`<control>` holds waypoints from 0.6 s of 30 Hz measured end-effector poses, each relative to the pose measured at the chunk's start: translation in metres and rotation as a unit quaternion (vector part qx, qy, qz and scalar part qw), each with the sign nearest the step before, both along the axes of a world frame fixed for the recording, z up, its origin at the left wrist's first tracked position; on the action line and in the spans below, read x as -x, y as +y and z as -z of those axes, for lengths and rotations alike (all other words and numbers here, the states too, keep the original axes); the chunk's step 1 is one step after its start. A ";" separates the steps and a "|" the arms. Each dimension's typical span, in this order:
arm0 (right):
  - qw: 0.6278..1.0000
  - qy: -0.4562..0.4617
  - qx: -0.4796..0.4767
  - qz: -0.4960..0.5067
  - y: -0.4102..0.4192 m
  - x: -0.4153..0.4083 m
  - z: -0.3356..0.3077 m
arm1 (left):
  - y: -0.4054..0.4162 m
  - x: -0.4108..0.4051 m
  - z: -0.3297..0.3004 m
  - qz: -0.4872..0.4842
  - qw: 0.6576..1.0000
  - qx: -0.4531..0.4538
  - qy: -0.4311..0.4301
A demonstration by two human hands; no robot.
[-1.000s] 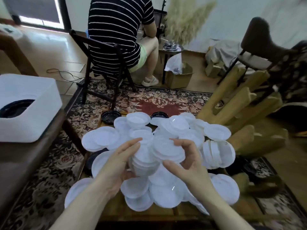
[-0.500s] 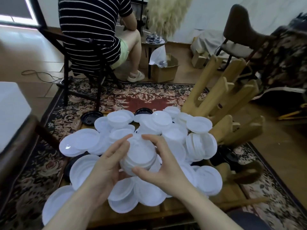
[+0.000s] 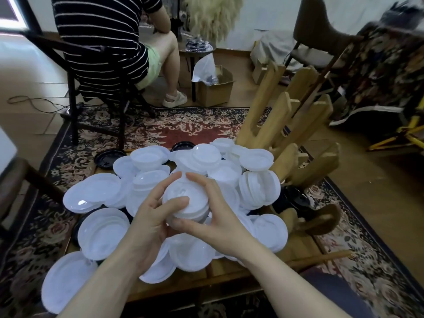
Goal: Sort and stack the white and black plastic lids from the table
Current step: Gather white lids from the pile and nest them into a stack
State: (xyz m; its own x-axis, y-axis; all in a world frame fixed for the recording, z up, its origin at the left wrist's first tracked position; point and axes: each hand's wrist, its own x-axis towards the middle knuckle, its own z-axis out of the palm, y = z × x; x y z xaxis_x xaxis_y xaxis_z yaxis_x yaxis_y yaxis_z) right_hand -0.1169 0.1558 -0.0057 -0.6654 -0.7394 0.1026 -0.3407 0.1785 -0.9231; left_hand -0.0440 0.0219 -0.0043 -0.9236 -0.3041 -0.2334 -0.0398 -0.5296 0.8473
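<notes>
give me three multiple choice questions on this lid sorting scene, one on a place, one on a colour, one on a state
1. Where is the black lid that lies apart from the white pile?
A. at the table's far left corner
B. on the cardboard box
C. on the seated person's chair

2. What colour is the stack of lids held in both hands?
A. black
B. white
C. yellow

3. How is the stack being held?
A. one hand lifts it while the other hangs idle
B. both hands curl round it
C. it lies untouched on the table

Answers:
1. A, since the black lid sits at the far left edge of the table, by the rug.
2. B, since the stack matches the white lids spread beneath it.
3. B, since the left hand and the right hand both wrap fingers round the stack, above the pile.
</notes>
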 end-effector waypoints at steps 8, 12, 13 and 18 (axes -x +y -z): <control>0.931 0.262 -0.089 0.236 0.029 0.077 -0.018 | -0.011 0.009 -0.002 -0.061 0.998 0.010 -0.008; 0.820 0.364 -0.371 0.240 0.044 0.123 -0.010 | -0.012 0.010 -0.004 -0.035 0.999 0.000 -0.020; 0.802 0.379 -0.403 0.225 0.045 0.126 -0.006 | -0.012 0.010 -0.005 -0.030 0.999 -0.005 -0.021; 0.768 0.466 -0.356 0.258 0.043 0.126 0.004 | -0.017 0.011 -0.007 -0.025 0.999 -0.003 -0.034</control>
State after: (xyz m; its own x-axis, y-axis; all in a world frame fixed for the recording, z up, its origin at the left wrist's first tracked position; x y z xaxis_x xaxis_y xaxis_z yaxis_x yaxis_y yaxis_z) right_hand -0.2432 0.1992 -0.0093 -0.7719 -0.4915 0.4033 -0.5087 0.8579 0.0720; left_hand -0.0549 0.0051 0.0029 -0.8891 -0.3478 -0.2976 -0.0709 -0.5376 0.8402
